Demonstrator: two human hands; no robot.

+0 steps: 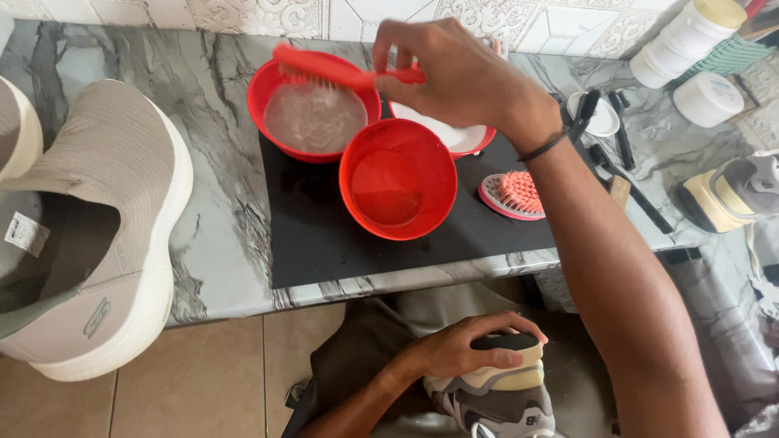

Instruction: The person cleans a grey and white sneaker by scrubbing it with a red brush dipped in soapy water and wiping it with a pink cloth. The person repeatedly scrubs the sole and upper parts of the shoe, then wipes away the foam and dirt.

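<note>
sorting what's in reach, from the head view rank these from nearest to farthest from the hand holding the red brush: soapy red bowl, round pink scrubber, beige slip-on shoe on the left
Measured from the right hand:
1. Soapy red bowl, just left of the hand, under the red brush.
2. Round pink scrubber, below the hand, on the black mat beside the forearm.
3. Beige slip-on shoe, at the counter's far left edge.

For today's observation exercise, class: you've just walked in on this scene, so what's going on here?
A person sits at a marble counter. The right hand holds a red brush over a red bowl of sudsy water. The left hand steadies a grey sneaker on the lap. A second red bowl with clear liquid sits on a black mat. A beige shoe lies at left.
</note>
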